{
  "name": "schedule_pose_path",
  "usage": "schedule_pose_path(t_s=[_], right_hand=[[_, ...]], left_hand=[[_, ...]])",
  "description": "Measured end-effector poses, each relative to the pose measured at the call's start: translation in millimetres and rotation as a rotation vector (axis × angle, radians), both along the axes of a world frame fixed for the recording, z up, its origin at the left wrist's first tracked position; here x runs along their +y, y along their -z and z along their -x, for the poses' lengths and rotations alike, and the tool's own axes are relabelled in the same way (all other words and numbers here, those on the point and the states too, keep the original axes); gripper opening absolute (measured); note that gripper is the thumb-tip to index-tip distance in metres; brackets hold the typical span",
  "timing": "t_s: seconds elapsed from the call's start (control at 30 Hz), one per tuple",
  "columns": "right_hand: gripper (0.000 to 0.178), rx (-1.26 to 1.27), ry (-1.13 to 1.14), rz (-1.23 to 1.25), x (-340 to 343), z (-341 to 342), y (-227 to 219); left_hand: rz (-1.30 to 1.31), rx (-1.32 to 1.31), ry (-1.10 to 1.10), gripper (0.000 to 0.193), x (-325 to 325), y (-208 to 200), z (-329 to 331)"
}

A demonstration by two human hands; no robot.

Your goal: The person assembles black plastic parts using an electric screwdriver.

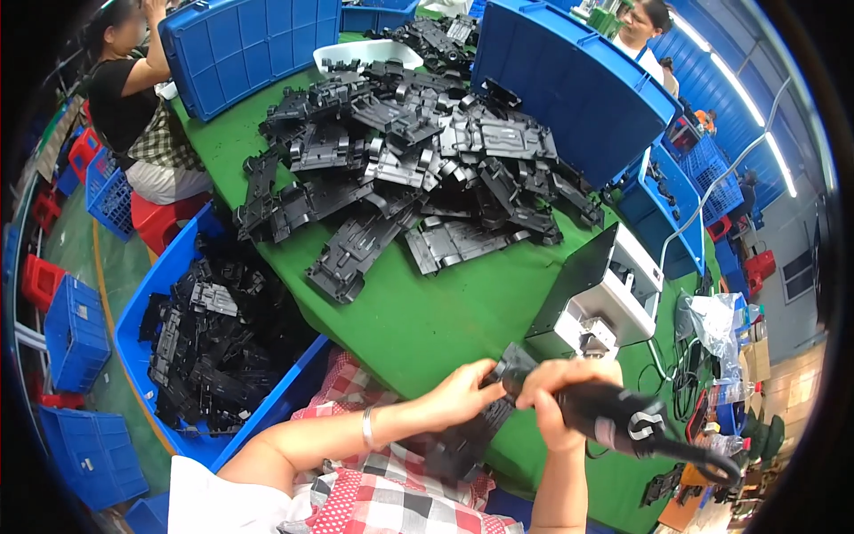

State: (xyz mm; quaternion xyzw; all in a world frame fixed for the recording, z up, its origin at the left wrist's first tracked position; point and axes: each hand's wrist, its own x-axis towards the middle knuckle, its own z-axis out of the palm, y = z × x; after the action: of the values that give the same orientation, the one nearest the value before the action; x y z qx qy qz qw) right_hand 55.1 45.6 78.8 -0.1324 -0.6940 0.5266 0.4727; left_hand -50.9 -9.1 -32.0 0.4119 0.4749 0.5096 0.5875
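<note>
in the lower middle of the frame, the left hand (463, 392) pinches the upper end of a long black plastic chassis part (471, 432), thumb and fingers closed on it. the part's long axis runs on a slant from lower left, over the checked red-and-white cloth (391, 498) on the person's lap, up to the right, where its narrow end points toward the white and black benchtop machine (600, 298). its lower end is dark and blurred against the lap, so its outline there cannot be told.

the right hand (556, 400) is clenched round the barrel of a black powered screwdriver (623, 423). the tool lies nearly level: its working tip points left and slightly up, meeting the top end of the chassis part just beside the left fingertips, and its rear end with a cable loop points to the lower right of the frame. a thin bracelet (366, 427) sits on the left wrist.

above the hands the green table (427, 320) carries a large heap of black chassis parts (409, 169) across the upper middle. at the left edge of the table a blue crate (147, 294) holds more black parts. another blue crate (249, 44) stands tipped at the upper left, and a third (569, 80) leans at the upper right. one person sits at the upper left, another stands at the upper right.
</note>
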Motion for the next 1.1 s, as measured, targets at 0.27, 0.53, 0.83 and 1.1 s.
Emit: schedule_pose_path(t_s=[0.27,0.53,0.83,1.1], right_hand=[[0.029,0.292,0.648,-0.116,24.3,-45.9,-49.0],[0.025,0.085,0.779,-0.098,50.8,-39.3,-35.4],[0.032,0.341,0.454,0.181,-1.3,-37.2,-34.2],[0.034,0.389,0.414,0.194,-11.3,-25.5,-10.6]], left_hand=[[0.265,-0.276,0.843,0.048,-71.0,-2.3,23.1],[0.092,-0.111,0.416,0.030,-38.4,-14.0,38.6],[0.189,-0.164,0.084,0.025,-4.2,-16.0,33.5],[0.165,-0.163,0.079,0.025,-0.1,-13.3,30.1]])
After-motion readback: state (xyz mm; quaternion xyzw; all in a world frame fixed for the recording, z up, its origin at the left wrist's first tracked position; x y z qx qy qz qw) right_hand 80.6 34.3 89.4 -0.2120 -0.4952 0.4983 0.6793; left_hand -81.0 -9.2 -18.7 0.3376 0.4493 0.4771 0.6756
